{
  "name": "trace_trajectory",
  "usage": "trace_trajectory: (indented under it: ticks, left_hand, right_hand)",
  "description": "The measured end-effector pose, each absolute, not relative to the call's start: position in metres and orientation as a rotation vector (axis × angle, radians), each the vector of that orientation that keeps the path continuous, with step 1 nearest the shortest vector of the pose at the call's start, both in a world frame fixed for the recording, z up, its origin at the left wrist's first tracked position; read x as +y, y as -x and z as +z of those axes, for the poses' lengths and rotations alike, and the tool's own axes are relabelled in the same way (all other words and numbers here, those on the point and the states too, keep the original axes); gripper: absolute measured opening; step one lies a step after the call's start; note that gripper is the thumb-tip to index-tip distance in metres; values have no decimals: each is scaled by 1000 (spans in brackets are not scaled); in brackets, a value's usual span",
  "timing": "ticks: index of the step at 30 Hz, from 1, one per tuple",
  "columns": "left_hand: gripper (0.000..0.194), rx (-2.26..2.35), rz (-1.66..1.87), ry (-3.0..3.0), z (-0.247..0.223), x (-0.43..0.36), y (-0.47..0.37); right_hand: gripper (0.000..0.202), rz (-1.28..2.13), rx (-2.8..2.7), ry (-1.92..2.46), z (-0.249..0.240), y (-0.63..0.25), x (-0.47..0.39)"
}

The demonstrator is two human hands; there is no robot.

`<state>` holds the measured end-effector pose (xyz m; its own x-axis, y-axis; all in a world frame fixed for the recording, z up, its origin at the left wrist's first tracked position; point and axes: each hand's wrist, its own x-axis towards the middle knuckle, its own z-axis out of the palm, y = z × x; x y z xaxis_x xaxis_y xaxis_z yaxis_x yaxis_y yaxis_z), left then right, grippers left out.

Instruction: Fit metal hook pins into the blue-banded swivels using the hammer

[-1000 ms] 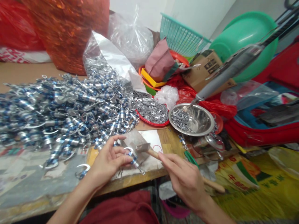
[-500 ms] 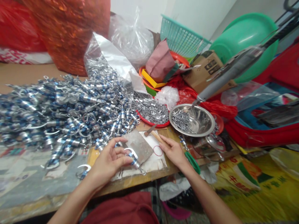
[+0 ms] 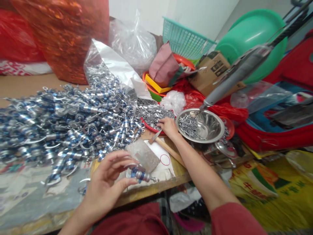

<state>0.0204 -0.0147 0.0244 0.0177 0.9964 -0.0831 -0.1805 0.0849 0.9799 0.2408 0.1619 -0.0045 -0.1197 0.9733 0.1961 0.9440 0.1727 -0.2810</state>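
Between the thumb and fingers of my left hand (image 3: 111, 178) is a blue and silver metal part (image 3: 140, 174), its small ring end pointing right. My right hand (image 3: 168, 126) reaches to the edge of a red tray (image 3: 148, 126) heaped with small flat grey metal pieces (image 3: 154, 114); its fingertips are pinched at the pieces, and whatever they hold is too small to make out. A hammer (image 3: 168, 148) with a wooden handle lies below that hand, its head near a flat metal plate (image 3: 143, 155) on the table.
A large heap of blue and silver parts (image 3: 73, 120) covers the left of the table. Right of the tray stands a steel bowl (image 3: 212, 127) with metal pins, and a grey tool (image 3: 234, 76) slants down to it. Behind are a yellow box (image 3: 157, 84) and a teal basket (image 3: 187, 37).
My right hand has let go of the hammer handle and moved up to the red tray. My left hand has turned, tilting the blue and silver part, and moved slightly down.
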Motion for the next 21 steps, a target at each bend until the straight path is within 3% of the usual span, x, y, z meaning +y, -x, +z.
trace_trajectory:
  ticks: [11, 14, 17, 21]
  left_hand:
    - [27, 1229, 1375, -1228, 32, -28, -17]
    - [13, 1475, 1151, -1292, 24, -15, -19]
    - [7, 1488, 1036, -1231, 15, -4, -22]
    - [6, 1435, 1079, -1276, 9, -2, -23]
  right_hand:
    - [22, 109, -1950, 1699, 20, -234, 128]
    - [21, 271, -1954, 1545, 37, -216, 86]
    - [14, 674, -2047, 1173, 42, -196, 40]
    - [20, 656, -2073, 997, 35, -182, 12]
